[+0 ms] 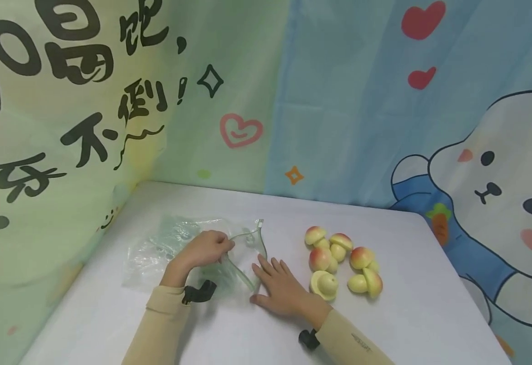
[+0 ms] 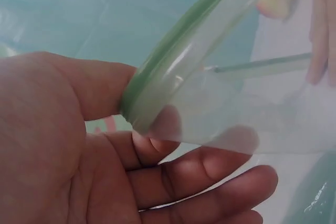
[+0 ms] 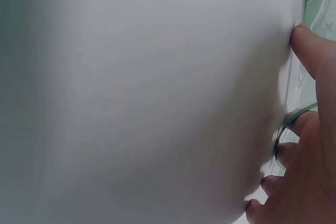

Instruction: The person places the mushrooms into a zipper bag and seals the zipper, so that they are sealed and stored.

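Note:
A clear zip bag (image 1: 175,241) with green zip strips lies on the white table, its mouth spread apart toward the right. The left hand (image 1: 207,248) pinches the upper zip edge (image 2: 178,45) between thumb and index finger; in the left wrist view its other fingers show behind the film. With fingers spread straight, the right hand (image 1: 281,289) presses down at the lower side of the mouth. In the right wrist view, fingertips (image 3: 302,38) touch the bag's edge. Several toy mushrooms (image 1: 323,258) with red and yellow caps sit to the right, outside the bag.
The white table (image 1: 412,324) extends around the hands. A printed cloth (image 1: 339,126) with a cartoon animal, hearts and lettering hangs behind and at the sides. Each wrist carries a small black camera (image 1: 199,292).

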`<act>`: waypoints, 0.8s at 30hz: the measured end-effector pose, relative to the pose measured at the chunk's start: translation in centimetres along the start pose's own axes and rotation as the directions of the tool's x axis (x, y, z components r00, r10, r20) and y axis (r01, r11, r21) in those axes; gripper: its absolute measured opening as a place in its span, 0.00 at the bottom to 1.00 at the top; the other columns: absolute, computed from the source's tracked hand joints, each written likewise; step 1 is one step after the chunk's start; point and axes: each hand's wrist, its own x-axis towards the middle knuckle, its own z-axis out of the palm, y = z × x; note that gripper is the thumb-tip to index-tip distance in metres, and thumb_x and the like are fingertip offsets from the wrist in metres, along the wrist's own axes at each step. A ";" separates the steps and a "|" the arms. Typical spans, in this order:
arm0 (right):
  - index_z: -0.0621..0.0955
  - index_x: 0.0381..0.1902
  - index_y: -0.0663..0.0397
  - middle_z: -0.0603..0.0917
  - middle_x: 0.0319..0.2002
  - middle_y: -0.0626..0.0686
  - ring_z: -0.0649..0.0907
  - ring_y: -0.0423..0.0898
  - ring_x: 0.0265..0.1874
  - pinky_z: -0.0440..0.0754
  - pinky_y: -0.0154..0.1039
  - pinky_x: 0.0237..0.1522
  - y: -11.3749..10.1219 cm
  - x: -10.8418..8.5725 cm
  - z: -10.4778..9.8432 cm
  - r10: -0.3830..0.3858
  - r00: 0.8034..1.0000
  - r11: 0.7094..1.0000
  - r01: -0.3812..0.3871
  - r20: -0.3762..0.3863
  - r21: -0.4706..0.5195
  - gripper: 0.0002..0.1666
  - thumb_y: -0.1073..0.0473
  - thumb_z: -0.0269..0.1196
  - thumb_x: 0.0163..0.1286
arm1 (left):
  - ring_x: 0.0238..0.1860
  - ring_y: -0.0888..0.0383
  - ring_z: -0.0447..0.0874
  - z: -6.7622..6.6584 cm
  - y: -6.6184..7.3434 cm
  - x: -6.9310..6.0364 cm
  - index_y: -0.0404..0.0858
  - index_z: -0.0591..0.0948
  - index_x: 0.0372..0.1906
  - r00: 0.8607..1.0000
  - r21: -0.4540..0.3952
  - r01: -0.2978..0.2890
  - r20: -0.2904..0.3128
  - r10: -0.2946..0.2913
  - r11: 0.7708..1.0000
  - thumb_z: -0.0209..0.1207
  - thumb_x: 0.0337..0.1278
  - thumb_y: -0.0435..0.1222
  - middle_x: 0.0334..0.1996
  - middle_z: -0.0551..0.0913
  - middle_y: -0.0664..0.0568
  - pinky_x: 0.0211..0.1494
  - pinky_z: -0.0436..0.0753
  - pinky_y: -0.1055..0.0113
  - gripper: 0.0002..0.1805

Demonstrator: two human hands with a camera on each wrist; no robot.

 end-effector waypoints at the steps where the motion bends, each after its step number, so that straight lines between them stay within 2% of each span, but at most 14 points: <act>1: 0.57 0.76 0.48 0.48 0.78 0.54 0.52 0.63 0.74 0.45 0.57 0.73 -0.1 0.2 -0.1 0.003 1.000 1.000 -0.003 -0.002 0.001 0.48 0.29 0.50 0.68 | 0.19 0.59 0.72 -0.2 0.0 -0.1 0.42 0.72 0.20 1.000 -0.002 0.005 -0.004 -0.005 1.000 0.52 0.69 0.44 0.17 0.77 0.53 0.25 0.71 0.65 0.20; 6: 0.58 0.76 0.49 0.49 0.78 0.54 0.52 0.62 0.75 0.46 0.57 0.73 -0.6 1.1 -0.7 0.011 1.000 1.000 -0.011 -0.006 0.002 0.47 0.30 0.51 0.68 | 0.21 0.56 0.77 -1.3 -0.1 -0.9 0.39 0.75 0.24 1.000 -0.044 0.026 0.000 -0.026 0.999 0.52 0.69 0.44 0.19 0.79 0.51 0.28 0.75 0.64 0.18; 10: 0.61 0.75 0.50 0.54 0.77 0.52 0.56 0.60 0.74 0.49 0.56 0.73 -0.3 1.0 -0.7 0.019 0.999 0.999 -0.017 -0.038 0.042 0.45 0.34 0.54 0.68 | 0.22 0.56 0.77 -1.0 -0.2 -0.6 0.39 0.77 0.26 1.000 -0.066 0.028 0.005 -0.028 0.997 0.52 0.69 0.44 0.19 0.79 0.51 0.28 0.76 0.64 0.17; 13: 0.62 0.74 0.51 0.60 0.75 0.51 0.61 0.59 0.72 0.55 0.55 0.72 -0.1 0.6 -1.1 0.024 0.997 0.995 -0.017 -0.072 0.097 0.43 0.37 0.57 0.68 | 0.21 0.57 0.76 -0.4 -0.3 -0.3 0.40 0.76 0.25 1.000 -0.078 0.024 0.015 -0.023 0.997 0.53 0.69 0.45 0.19 0.78 0.51 0.28 0.75 0.64 0.17; 17: 0.63 0.74 0.49 0.65 0.72 0.51 0.63 0.59 0.71 0.60 0.55 0.70 -0.3 -0.3 -2.5 0.035 0.993 0.987 -0.017 -0.110 0.161 0.44 0.35 0.59 0.67 | 0.20 0.57 0.74 0.0 -0.3 -0.2 0.40 0.76 0.25 0.999 -0.073 0.032 0.013 -0.031 0.997 0.54 0.68 0.45 0.19 0.77 0.52 0.27 0.73 0.64 0.17; 24: 0.68 0.71 0.47 0.65 0.72 0.49 0.63 0.57 0.72 0.60 0.54 0.70 -0.5 -2.2 -4.8 0.017 0.980 0.983 0.020 -0.196 0.182 0.40 0.36 0.60 0.67 | 0.21 0.57 0.73 0.0 -0.4 0.0 0.40 0.77 0.26 1.000 -0.060 0.016 -0.002 -0.016 0.998 0.53 0.68 0.44 0.20 0.77 0.52 0.25 0.71 0.65 0.16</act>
